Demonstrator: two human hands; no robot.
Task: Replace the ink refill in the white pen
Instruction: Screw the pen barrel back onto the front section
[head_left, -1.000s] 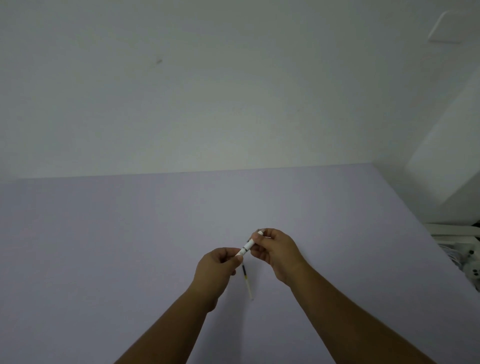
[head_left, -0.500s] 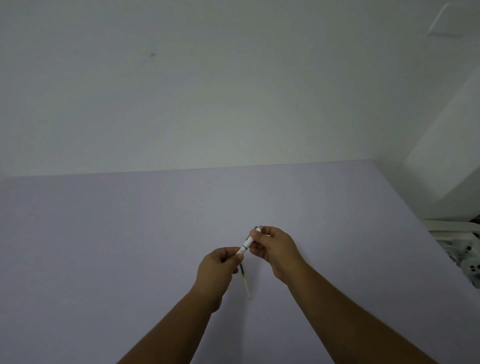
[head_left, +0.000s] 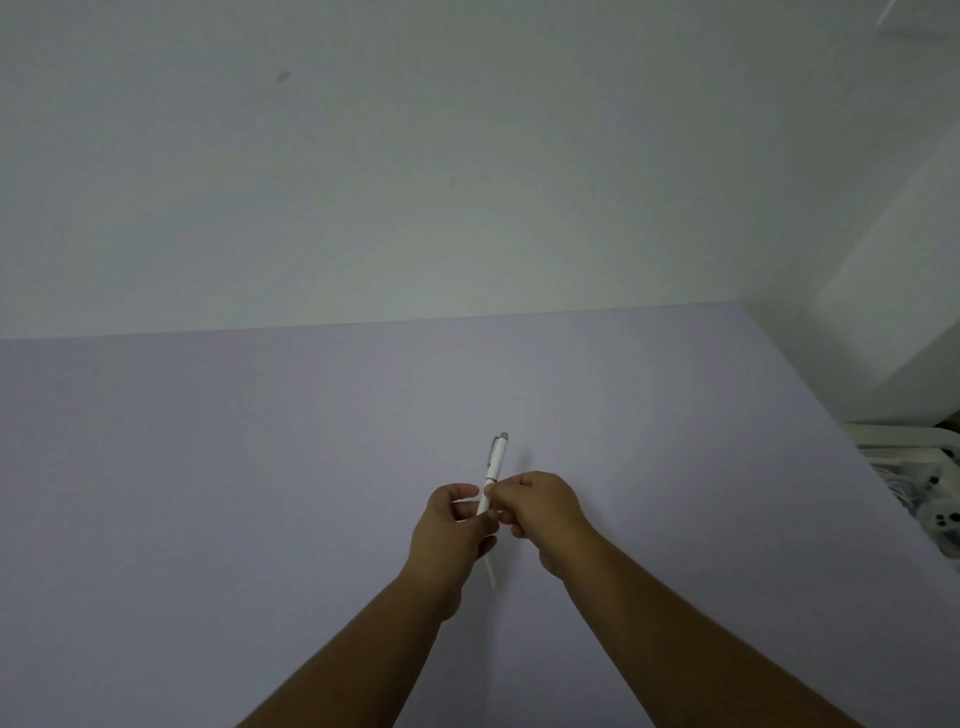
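Observation:
The white pen (head_left: 496, 461) stands almost upright over the pale lilac table (head_left: 208, 467), its clip and grey button end at the top. My left hand (head_left: 454, 530) grips the pen's lower part with thumb and fingers. My right hand (head_left: 540, 512) pinches the barrel just above it, at mid-length. A thin pale ink refill (head_left: 490, 571) lies on the table beneath my hands, with only its near end showing below them.
The table meets a plain white wall (head_left: 467, 182) at the back. Its right edge runs diagonally toward me. Beyond that edge sits white clutter (head_left: 924, 483), including a rack-like object.
The pen has swung from a slant to nearly upright and more of its upper barrel now shows. My right hand slid down from the top end to the middle. The refill stays put.

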